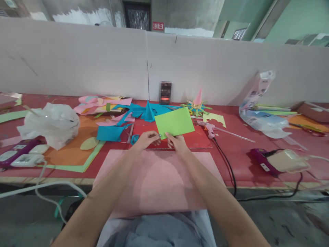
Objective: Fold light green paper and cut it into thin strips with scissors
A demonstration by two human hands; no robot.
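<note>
Head-worn view, forward and down over the hands (147, 139).

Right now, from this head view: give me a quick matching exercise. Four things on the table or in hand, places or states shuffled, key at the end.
Things
1. Green paper
2. Blue cone
3. Glue gun
4. Plastic bag

Places and states
A. White and crumpled, partly over orange paper
B. Held in the right hand, thumb at its lower edge
C. Pink, lying on the table with a black cord
D. Standing point up, toward the back of the table

Pairs: 1-B, 2-D, 3-C, 4-A
</note>
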